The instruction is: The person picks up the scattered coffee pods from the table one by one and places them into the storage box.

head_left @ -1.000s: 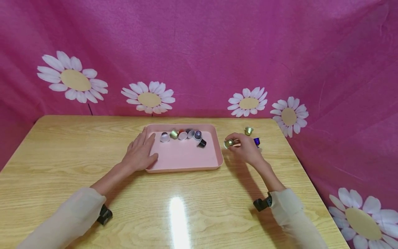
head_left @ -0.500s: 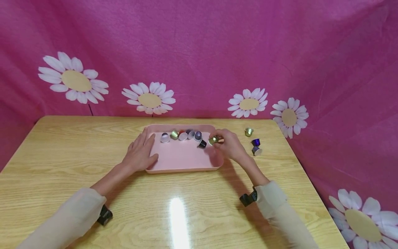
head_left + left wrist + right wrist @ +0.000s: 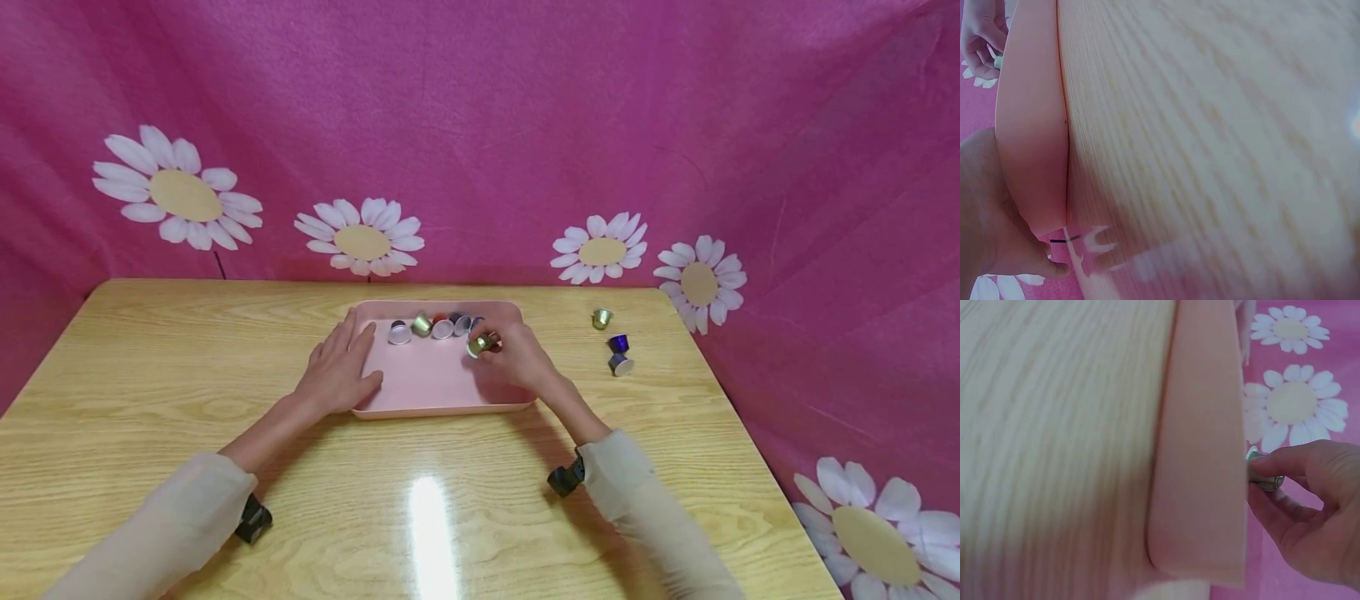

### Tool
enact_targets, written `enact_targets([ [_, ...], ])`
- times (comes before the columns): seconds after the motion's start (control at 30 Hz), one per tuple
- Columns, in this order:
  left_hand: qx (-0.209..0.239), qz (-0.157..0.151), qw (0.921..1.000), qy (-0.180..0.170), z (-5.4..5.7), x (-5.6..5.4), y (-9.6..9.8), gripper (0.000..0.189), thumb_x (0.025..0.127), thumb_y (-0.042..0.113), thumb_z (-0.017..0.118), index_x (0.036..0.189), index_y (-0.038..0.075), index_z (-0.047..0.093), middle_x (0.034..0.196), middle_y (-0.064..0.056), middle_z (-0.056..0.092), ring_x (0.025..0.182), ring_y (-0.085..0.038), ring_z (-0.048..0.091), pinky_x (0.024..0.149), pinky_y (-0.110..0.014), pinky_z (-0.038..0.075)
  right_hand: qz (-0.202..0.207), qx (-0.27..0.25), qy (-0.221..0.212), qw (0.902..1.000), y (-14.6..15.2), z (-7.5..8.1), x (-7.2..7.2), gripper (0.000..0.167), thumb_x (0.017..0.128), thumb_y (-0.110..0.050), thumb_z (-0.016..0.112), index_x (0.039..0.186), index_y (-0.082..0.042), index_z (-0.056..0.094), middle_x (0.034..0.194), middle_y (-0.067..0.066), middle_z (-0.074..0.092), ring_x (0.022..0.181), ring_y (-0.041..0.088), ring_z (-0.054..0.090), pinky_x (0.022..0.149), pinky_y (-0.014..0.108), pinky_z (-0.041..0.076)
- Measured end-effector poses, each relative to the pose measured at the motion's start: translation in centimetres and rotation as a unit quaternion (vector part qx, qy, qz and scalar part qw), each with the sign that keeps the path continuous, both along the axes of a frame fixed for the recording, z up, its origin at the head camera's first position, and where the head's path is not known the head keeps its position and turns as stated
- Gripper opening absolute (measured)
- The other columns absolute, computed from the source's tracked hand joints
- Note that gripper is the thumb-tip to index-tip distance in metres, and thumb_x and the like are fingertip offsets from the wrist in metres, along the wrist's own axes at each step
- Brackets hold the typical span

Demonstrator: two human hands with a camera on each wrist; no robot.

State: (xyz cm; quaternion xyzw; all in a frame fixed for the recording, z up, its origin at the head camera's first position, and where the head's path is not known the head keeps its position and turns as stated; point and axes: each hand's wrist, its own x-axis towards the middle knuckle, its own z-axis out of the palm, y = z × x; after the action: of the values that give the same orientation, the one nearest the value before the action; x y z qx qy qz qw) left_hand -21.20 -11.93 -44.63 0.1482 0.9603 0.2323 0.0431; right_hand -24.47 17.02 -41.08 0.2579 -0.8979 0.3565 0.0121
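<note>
Wood surface (image 3: 352, 500): left hand (image 3: 337, 367) spread across pink tray (image 3: 420, 379) edge, right hand (image 3: 522, 354) pinching gold pod (image 3: 477, 346) over it, several pods (image 3: 442, 329) already inside between the hands, three pods (image 3: 618, 343) apparently outstanding, right of both.

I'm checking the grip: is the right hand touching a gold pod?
Touching: the right wrist view shows the right hand pinching the gold pod directly.

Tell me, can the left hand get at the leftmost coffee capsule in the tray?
Probably yes: the left hand is at the left edge of the pink tray, and nothing appears to stand between it and the leftmost coffee capsule.
</note>
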Motion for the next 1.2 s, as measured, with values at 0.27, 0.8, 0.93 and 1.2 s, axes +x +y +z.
enact_targets([
  [0.27, -0.003, -0.001, 1.0, -0.001, -0.2, -0.1, -0.1, 0.077, 0.095, 0.029, 0.057, 0.155, -0.004, 0.023, 0.163, -0.027, -0.005, 0.146, -0.049, 0.006, 0.111, -0.069, 0.013, 0.012, 0.042, 0.048, 0.9979, -1.5, -1.1, -0.3, 0.028, 0.074, 0.013, 0.071, 0.096, -0.004, 0.073, 0.089, 0.004, 0.068, 0.076, 0.013, 0.057, 0.071, 0.024, 0.047],
  [0.8, -0.002, 0.002, 1.0, -0.005, 0.1, 0.0, 0.0, 0.077, 0.095, 0.029, 0.058, 0.155, -0.004, 0.023, 0.163, -0.027, -0.005, 0.146, -0.049, 0.006, 0.111, -0.069, 0.012, 0.002, 0.077, 0.022, 0.9968, -2.6, -2.0, -0.1, 0.028, 0.078, 0.013, 0.068, 0.1, -0.005, 0.074, 0.09, 0.005, 0.067, 0.087, 0.019, 0.061, 0.076, 0.03, 0.051],
  [0.93, -0.004, 0.002, 1.0, -0.005, 0.1, 0.0, 0.0, 0.077, 0.095, 0.029, 0.058, 0.155, -0.004, 0.023, 0.163, -0.026, -0.005, 0.147, -0.049, 0.006, 0.111, -0.068, 0.012, -0.001, 0.093, 0.018, 0.9955, -2.7, -2.1, -0.2, 0.03, 0.079, 0.012, 0.068, 0.102, -0.006, 0.074, 0.092, 0.005, 0.068, 0.089, 0.019, 0.06, 0.077, 0.032, 0.051],
  [1.2, 0.004, -0.001, 1.0, 0.0, 0.1, 0.0, -0.1, 0.077, 0.094, 0.027, 0.057, 0.155, -0.006, 0.023, 0.163, -0.027, -0.005, 0.146, -0.05, 0.006, 0.111, -0.069, 0.012, 0.002, 0.142, 0.039, 0.989, -2.9, -1.9, 0.0, 0.036, 0.078, 0.012, 0.065, 0.107, -0.006, 0.075, 0.098, 0.005, 0.07, 0.091, 0.019, 0.06, 0.08, 0.035, 0.051],
])
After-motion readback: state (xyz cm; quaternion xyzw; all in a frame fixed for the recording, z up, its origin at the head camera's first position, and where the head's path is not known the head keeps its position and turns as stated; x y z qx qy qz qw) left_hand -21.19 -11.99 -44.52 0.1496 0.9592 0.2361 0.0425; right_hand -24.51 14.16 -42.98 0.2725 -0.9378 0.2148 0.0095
